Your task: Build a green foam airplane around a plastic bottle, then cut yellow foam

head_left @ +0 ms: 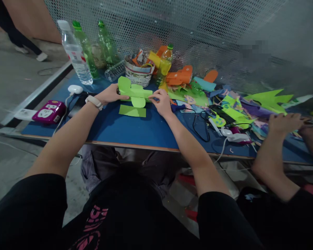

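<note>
A bright green paper craft (pixel 137 91), tube-like with rounded wing-shaped flaps, lies lengthwise between my hands just above the blue table. My left hand (pixel 111 94), with a white band at the wrist, is closed around its left end. At its right end, my right hand (pixel 161 102) pinches with thumb and fingers pressed together; whether a small piece is also between the fingertips is hidden. In front of the craft, a flat green paper rectangle (pixel 132 111) lies on the blue tabletop (pixel 135 130).
A water bottle (pixel 77 57) and green bottles (pixel 106 45) stand back left, beside a basket (pixel 138 74) of scraps. A magenta power strip (pixel 49 111) lies left. Orange paper crafts (pixel 179 76), paper scraps (pixel 234 107) and cables spread rightward, near another person's hand (pixel 284 123). Perforated metal (pixel 193 21) rises behind.
</note>
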A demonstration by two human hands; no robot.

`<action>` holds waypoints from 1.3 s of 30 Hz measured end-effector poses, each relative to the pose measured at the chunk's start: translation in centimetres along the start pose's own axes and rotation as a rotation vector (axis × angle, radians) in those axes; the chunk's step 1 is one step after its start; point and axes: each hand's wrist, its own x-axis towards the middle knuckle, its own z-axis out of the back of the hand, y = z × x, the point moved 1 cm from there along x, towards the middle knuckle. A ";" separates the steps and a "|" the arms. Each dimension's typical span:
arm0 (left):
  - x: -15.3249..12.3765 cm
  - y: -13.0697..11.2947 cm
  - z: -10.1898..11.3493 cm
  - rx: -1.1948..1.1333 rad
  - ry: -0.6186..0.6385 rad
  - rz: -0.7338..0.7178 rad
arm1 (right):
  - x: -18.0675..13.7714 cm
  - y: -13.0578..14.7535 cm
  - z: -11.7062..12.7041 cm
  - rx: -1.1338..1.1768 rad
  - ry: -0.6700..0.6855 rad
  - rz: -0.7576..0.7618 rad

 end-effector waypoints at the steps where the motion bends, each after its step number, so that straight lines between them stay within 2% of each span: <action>1: 0.1 0.2 0.0 -0.010 -0.001 -0.008 | 0.0 0.2 0.0 0.005 0.002 -0.003; 6: 0.3 0.7 0.1 -0.053 0.026 -0.045 | 0.1 0.4 0.2 0.025 0.015 -0.007; 16: -0.3 -0.4 0.1 0.004 0.003 0.001 | 0.0 -0.1 -0.1 0.007 0.007 0.003; 25: 0.0 0.2 0.2 -0.052 0.021 -0.012 | 0.0 -0.1 0.2 0.017 0.032 -0.031; 39: 0.1 0.2 0.5 0.020 0.023 -0.021 | 0.1 1.2 0.6 0.031 0.003 -0.070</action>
